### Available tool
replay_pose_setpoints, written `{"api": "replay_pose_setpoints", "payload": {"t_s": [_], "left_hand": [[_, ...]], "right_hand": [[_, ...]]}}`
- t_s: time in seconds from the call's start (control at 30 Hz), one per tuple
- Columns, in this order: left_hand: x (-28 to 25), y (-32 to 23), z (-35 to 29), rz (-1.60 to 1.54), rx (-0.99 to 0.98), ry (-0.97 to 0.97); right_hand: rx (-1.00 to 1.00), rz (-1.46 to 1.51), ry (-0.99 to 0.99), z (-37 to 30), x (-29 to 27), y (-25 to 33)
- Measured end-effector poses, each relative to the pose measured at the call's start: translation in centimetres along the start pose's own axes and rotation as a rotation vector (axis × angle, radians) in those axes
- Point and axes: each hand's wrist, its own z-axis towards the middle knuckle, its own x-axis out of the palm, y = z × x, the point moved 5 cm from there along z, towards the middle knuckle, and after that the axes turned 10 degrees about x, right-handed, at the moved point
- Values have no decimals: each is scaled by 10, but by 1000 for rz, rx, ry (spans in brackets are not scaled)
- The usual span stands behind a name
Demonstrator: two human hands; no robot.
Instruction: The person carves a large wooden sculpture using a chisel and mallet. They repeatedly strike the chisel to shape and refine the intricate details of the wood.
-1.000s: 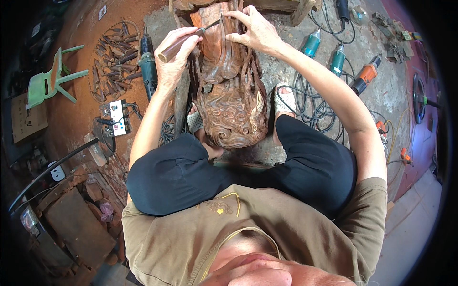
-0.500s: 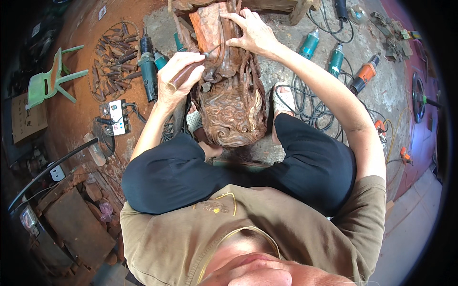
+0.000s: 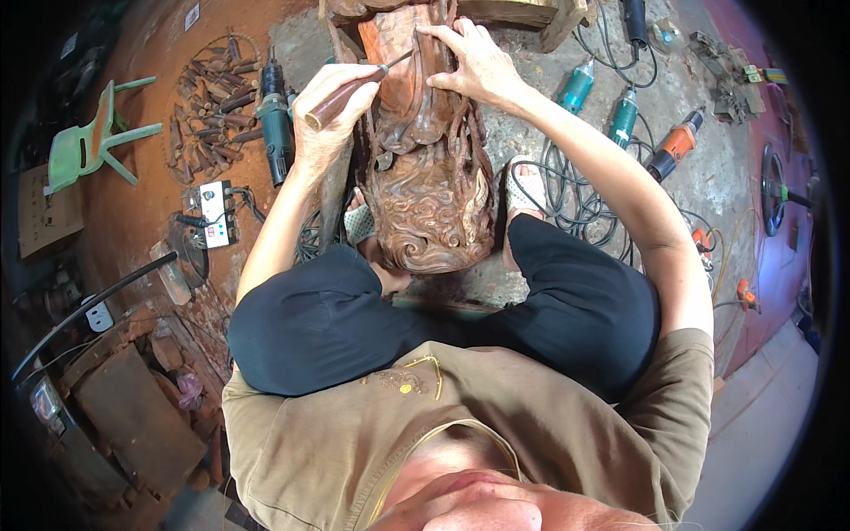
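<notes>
1. Brown-handled hand tool [image 3: 340, 100]: one, with a slim dark shaft slanting up and to the right. Gripped in the left hand [image 3: 326, 140], the fingers closed around the handle, its butt end protruding toward the wearer. Tip at the carved surface; whether it bites or only touches cannot be told.
2. Right hand [image 3: 479, 69]: no object in the grip. Thumb and index finger spread wide, their tips against the wood just beside the tool's tip.
3. Wood carving [image 3: 428, 217]: one, large, dark brown, lying lengthwise between the wearer's feet, its far end beneath both hands. Condition, as judged: the near end appears fully shaped, with deep scrolls and curls; the folds midway also read as formed. An orange-toned patch [image 3: 382, 42] beside the tool looks plainer and paler, suggesting surface work there is unfinished. Amount left cannot be told; the far end runs out of view.
4. Wooden handles [image 3: 211, 119], a heap: on the reddish ground at left, beside a dark teal power tool [image 3: 275, 134].
5. Power strip [image 3: 214, 214], white: nearer the wearer, below the heap.
6. Teal power tools [image 3: 623, 117], two, and an orange power tool [image 3: 676, 150]: at right, near tangled black cables [image 3: 575, 208].
7. Green chair [image 3: 75, 159]: far left.
</notes>
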Motion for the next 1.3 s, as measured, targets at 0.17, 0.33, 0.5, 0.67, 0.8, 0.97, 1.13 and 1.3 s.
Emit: {"api": "replay_pose_setpoints", "payload": {"t_s": [0.17,0.33,0.5,0.67,0.8,0.97,1.13,1.3], "left_hand": [[9,-2,-7,126,95,-26],[7,-11,-18,117,88,64],[-5,-23,-31,102,72,179],[-20,-27,-20,20,0,378],[-21,-15,-12,-103,-74,239],[-11,-4,-14,-24,25,116],[-9,-15,-35,58,42,174],[-23,-20,-31,-75,-110,284]], "right_hand": [[-16,32,-10,0,-2,0],[-7,17,5,0,-1,-1],[-1,32,30,2,0,0],[13,16,42,1,0,-2],[-6,6,19,0,-1,-1],[-12,-12,9,0,-2,2],[-11,-14,18,-1,-4,2],[-3,-6,19,-1,-3,1]]}}
